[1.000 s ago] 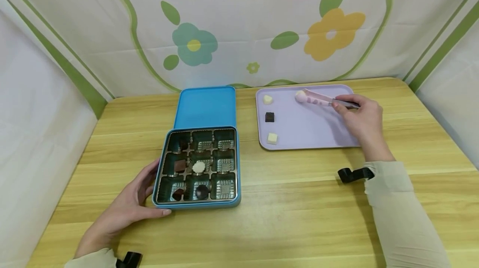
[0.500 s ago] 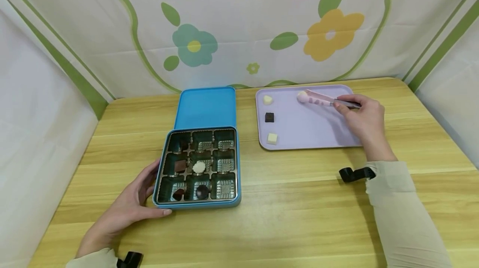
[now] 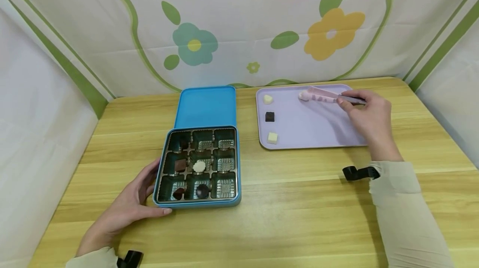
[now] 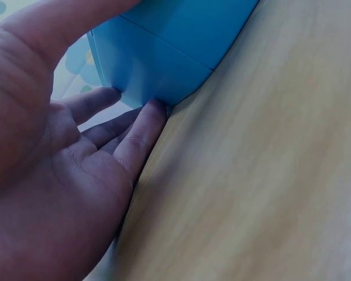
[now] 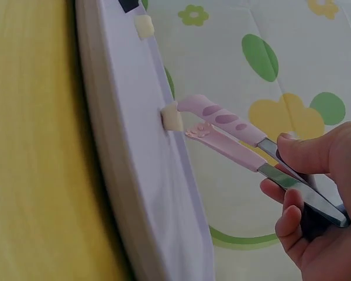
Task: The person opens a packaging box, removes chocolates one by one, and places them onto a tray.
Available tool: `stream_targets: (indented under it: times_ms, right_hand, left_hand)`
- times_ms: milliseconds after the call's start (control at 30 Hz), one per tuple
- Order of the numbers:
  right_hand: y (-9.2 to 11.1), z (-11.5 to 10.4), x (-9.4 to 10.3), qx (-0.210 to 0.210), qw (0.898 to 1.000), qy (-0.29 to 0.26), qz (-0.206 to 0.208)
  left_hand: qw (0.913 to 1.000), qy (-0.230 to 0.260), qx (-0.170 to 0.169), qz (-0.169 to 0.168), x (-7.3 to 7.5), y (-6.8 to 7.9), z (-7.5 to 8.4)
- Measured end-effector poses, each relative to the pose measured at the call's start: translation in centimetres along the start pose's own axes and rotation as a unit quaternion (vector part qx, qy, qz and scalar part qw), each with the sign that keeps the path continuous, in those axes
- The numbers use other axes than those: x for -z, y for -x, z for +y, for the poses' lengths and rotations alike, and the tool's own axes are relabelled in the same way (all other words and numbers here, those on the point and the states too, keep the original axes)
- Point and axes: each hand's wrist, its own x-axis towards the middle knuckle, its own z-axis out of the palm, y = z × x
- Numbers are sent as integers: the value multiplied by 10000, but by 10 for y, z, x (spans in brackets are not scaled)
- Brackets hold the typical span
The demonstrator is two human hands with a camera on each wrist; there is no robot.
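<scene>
Tongs [image 3: 322, 94] point from 3 toward 9 o'clock over the tray [image 3: 299, 130], their tips at a cream piece [image 5: 172, 117] near its 12 o'clock rim; the 2 tips stand apart, and whether either touches the piece I cannot tell. The right hand [image 3: 370, 116] pinches them by the steel handles [image 5: 292, 186], thumb against fingers. 3 other pieces line the tray's 9 o'clock end: a white one [image 3: 267, 99], a dark square [image 3: 270, 117] and a cream block [image 3: 272, 137]. The tray sits at 2 o'clock from the box [image 3: 198, 205]. The left hand [image 3: 131, 201], half spread, grips the box's 8 o'clock corner, thumb along the 6 o'clock side, fingertips on the 9 o'clock wall. 5 of its 9 cells hold pieces, including a brown square [image 3: 180, 165] at 9 and a white flower [image 3: 199, 166] at centre. The lid [image 3: 207, 107] lies at 12 o'clock.
</scene>
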Motion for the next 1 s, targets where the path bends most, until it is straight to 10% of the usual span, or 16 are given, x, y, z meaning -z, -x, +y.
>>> stream_targets:
  times_ms: [333, 1000]
  right_hand:
    - [11, -29, -2, 684, 9969, -273, 292]
    - [85, -120, -56, 2157, 9423, -1556, -2034]
  left_hand:
    - [10000, 28, -51, -31, 0, -1, 0]
    - [10000, -9, -38, -69, 0, -1, 0]
